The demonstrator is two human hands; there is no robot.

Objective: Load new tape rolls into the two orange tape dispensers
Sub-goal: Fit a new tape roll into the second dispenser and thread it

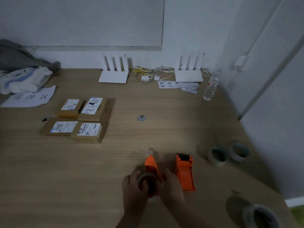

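A: Your left hand (pixel 134 188) is at 6 o'clock on the desk (pixel 82 170). Its fingers curl around the tape roll (pixel 146 180) at the first orange dispenser (pixel 152 167).

B: And the right hand (pixel 172 186)?

A: It steadies that dispenser; whether its fingers are pressed or spread, I cannot tell. The roll looks light and stiff, so hold its outer rim. The second dispenser (pixel 184 170) stands just right; spare rolls (pixel 217 155) at 3 o'clock.
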